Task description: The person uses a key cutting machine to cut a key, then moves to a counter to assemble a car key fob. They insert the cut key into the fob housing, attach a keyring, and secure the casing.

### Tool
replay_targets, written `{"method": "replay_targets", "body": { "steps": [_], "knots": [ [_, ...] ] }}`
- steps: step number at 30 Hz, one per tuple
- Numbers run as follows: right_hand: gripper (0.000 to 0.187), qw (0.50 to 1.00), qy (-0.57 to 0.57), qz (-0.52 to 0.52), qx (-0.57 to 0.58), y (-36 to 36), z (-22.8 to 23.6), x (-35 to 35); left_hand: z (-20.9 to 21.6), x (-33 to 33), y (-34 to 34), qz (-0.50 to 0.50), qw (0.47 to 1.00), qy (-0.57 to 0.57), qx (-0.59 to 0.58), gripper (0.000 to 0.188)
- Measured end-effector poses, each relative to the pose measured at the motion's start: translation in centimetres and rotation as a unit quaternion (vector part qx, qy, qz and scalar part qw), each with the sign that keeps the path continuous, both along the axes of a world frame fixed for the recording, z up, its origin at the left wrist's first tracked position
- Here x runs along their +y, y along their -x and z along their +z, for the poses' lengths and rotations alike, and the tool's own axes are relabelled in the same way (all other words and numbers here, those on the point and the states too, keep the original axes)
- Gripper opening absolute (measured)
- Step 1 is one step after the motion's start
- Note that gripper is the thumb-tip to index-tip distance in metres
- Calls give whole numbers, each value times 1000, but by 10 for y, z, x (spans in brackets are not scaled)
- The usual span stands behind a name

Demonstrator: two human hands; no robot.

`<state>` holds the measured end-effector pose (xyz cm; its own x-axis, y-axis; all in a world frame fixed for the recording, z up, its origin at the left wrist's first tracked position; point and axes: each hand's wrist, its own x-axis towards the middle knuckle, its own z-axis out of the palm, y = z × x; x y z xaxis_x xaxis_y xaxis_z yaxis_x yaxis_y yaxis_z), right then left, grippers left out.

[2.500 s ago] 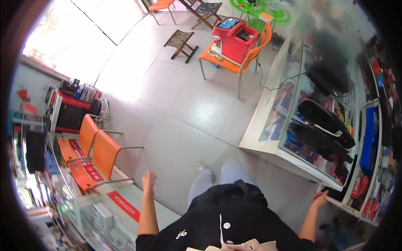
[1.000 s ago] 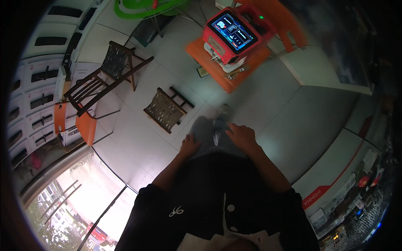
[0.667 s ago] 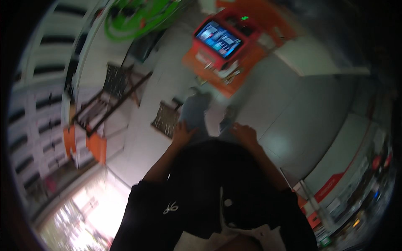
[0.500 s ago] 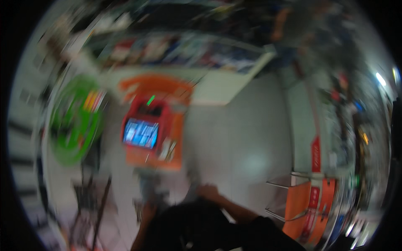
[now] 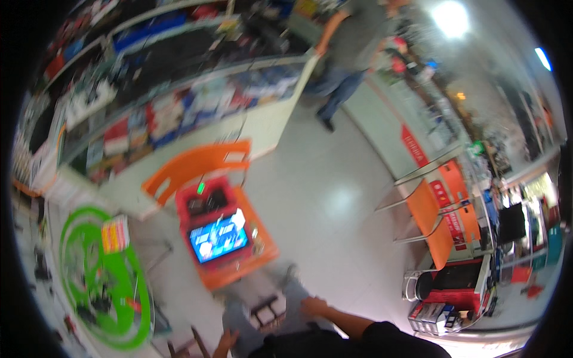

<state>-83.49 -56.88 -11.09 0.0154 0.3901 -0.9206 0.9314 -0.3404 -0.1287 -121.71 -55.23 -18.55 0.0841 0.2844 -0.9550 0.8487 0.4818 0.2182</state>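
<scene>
My right hand (image 5: 313, 306) lies on my right thigh, holding nothing; its fingers are soft in the picture but seem to lie flat on the trouser leg. Low at the left, my left hand (image 5: 228, 340) rests on my other thigh, likewise with nothing in it. In front of my knees stands an orange chair (image 5: 262, 235). On its seat is a red case with a black recess (image 5: 206, 200) and a lit blue screen (image 5: 218, 237). Some small items (image 5: 255, 232) lie beside the screen, too blurred to name. Neither hand touches the case.
A glass display counter (image 5: 179, 113) full of boxes runs along the far left. A green-and-white oval table (image 5: 134, 286) with tools stands at the left. Orange seats (image 5: 427, 218) line the right side. A person (image 5: 352, 53) stands beyond the counter's end.
The whole view has swung and tilted to the right, and the blur has lessened. A person now shows plainly at the far side. My hands stay on my legs.
</scene>
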Motion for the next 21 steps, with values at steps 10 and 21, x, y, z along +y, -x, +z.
{"method": "replay_targets", "body": {
  "steps": [10,21],
  "knots": [
    [52,959,-238,139,61,-45,-179,-11,-137,29,23,-301,866,-394,-68,40],
    [39,872,-430,193,132,-39,-260,-11,-181,53,22,-409,731,-512,-192,33]
  ]
}}
